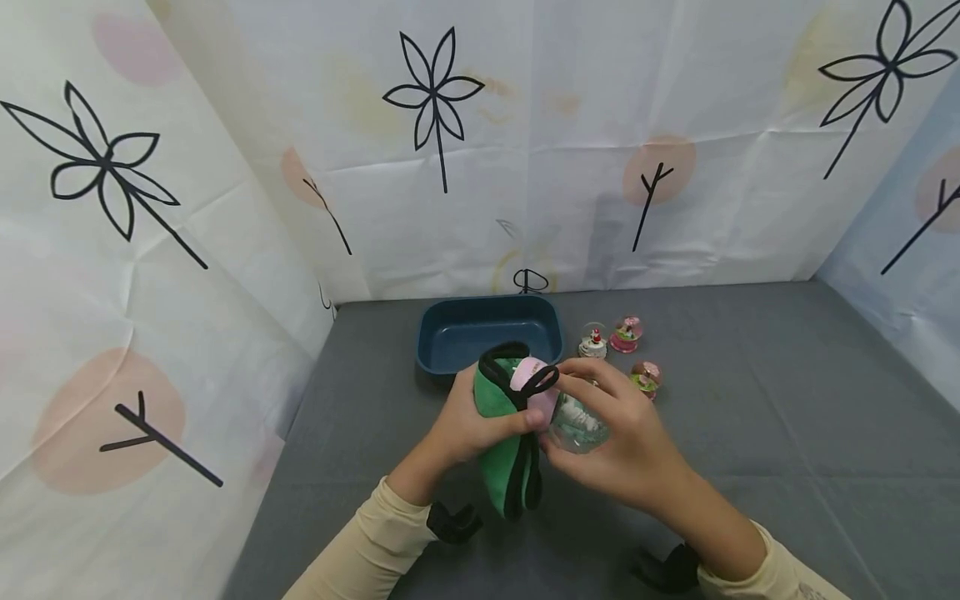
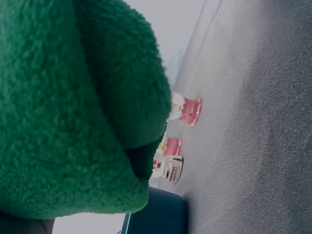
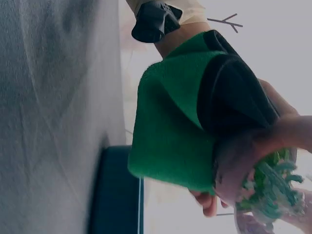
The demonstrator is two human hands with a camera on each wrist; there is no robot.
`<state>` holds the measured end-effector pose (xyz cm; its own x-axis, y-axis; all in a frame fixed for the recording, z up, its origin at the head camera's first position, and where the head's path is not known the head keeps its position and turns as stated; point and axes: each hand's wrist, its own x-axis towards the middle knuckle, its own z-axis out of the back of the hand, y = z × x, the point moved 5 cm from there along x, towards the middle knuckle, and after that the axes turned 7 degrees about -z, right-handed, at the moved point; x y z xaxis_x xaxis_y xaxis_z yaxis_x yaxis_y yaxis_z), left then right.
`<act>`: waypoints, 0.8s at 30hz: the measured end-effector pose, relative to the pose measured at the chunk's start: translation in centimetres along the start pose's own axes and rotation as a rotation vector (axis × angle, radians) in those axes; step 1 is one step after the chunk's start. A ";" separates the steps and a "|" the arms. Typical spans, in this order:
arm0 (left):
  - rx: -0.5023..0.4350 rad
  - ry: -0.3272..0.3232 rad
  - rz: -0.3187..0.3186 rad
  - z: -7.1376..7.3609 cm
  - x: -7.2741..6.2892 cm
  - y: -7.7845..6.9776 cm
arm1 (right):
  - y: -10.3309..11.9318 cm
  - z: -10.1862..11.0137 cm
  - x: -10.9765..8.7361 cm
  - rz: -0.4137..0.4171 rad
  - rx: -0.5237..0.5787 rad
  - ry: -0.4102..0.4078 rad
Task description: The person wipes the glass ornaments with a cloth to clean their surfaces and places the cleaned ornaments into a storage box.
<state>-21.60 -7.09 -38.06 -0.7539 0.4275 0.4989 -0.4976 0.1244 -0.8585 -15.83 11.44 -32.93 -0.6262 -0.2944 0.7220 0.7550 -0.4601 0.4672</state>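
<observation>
Between the two hands, in the head view, is a small snow globe (image 1: 576, 427) with a pink base and a clear dome, tipped sideways with its dome to the right. My left hand (image 1: 467, 427) grips a folded green cloth (image 1: 497, 398) with black edging, its thumb pressing on the pink base. The right hand (image 1: 630, 442) holds the globe round its dome. Inside the dome, the right wrist view shows a turquoise and green figure (image 3: 273, 187). Green cloth (image 2: 53, 117) fills much of the left wrist view and hides the left fingers.
A dark blue rectangular tray (image 1: 489, 327) stands at the back, just beyond the hands. To its right are a snow globe with a white base (image 1: 592, 345) and two with pink bases, one behind (image 1: 626, 335) and one nearer (image 1: 646, 379). Grey cloth (image 1: 787, 400) covers the table.
</observation>
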 end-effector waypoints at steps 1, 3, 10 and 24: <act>0.004 -0.003 -0.005 0.1 0.0 0.0 | 0.0 0.0 0.0 0.004 0.004 0.015; 0.009 -0.018 -0.002 0.2 0.0 -0.1 | -0.2 0.0 0.0 -0.001 0.021 0.060; 0.011 -0.064 0.012 0.7 0.1 -0.6 | -0.7 0.5 0.0 -0.038 0.007 0.187; -0.175 -0.294 0.040 2.1 0.1 -1.2 | -2.7 0.9 0.2 -0.178 0.092 0.172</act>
<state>-21.95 -9.08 -36.70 -0.8753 0.1616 0.4558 -0.4034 0.2756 -0.8725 -17.82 13.39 -33.56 -0.7685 -0.3572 0.5308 0.6397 -0.4417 0.6290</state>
